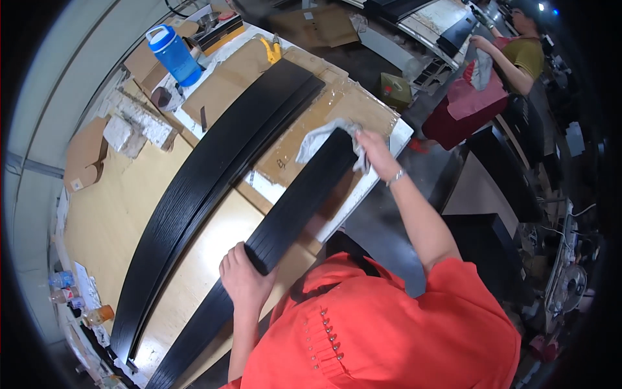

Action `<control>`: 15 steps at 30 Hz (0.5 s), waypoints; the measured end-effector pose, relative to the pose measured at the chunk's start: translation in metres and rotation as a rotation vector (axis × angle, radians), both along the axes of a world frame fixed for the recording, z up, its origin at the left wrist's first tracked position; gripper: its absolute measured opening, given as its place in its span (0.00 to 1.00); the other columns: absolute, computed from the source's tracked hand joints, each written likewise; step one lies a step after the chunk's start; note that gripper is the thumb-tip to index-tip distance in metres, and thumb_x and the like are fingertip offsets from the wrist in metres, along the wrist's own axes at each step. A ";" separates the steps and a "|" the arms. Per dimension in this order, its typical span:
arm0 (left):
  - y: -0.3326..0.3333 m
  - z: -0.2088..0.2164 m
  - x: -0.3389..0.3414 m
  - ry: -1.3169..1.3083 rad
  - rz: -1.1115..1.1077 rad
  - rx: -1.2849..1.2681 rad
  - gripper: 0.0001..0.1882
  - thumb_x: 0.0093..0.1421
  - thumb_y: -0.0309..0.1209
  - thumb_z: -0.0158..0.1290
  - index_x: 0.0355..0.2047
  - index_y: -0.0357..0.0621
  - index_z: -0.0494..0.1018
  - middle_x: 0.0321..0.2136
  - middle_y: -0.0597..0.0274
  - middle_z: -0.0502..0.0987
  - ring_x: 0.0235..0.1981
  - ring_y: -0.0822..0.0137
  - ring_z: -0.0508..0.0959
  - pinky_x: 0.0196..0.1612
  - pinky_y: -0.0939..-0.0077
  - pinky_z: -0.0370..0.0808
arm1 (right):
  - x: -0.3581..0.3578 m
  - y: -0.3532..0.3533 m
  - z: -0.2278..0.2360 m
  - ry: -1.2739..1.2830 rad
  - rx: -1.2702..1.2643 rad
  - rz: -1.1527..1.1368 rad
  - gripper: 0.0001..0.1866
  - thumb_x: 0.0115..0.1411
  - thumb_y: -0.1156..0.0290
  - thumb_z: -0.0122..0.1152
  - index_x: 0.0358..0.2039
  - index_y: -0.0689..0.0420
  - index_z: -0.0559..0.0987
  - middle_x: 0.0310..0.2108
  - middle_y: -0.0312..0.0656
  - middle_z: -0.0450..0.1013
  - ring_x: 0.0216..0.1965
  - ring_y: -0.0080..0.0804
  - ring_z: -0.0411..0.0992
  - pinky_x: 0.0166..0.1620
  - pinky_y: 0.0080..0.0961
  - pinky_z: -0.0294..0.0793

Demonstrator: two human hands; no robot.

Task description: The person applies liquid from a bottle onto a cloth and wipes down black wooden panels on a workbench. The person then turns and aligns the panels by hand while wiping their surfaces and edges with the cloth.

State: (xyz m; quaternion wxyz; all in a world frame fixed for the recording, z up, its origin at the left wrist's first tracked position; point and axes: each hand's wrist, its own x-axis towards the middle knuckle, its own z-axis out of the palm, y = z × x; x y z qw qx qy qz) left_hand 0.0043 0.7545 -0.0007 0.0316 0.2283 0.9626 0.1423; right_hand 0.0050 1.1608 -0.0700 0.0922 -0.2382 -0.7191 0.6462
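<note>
A long black board with a wood-grain surface (291, 198) lies slantwise across the near side of the workbench. My left hand (245, 275) wraps over its middle, thumb on one side and fingers on the other. At the board's far end my right hand (376, 154) grips a crumpled whitish rag (317, 137), which drapes around that end. Beyond it rests a stack of wider black boards (207, 155), roughly parallel to the one I hold. Neither hand touches that stack.
Cardboard (227, 78) covers the bench's far part. A blue water bottle (175, 57), yellow-handled pliers (272, 48) and whitish blocks (126, 133) sit toward the back. Small bottles (97, 316) line the left edge. Across the aisle, another person (518, 58) holds a cloth near more black panels (483, 240).
</note>
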 end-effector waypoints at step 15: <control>0.175 -0.004 -0.030 -0.081 -0.005 -0.189 0.51 0.39 0.44 0.74 0.60 0.36 0.63 0.49 0.46 0.72 0.52 0.45 0.72 0.58 0.51 0.67 | -0.007 0.039 -0.013 0.304 -0.897 0.146 0.24 0.78 0.54 0.43 0.46 0.63 0.78 0.33 0.31 0.74 0.35 0.16 0.69 0.42 0.19 0.72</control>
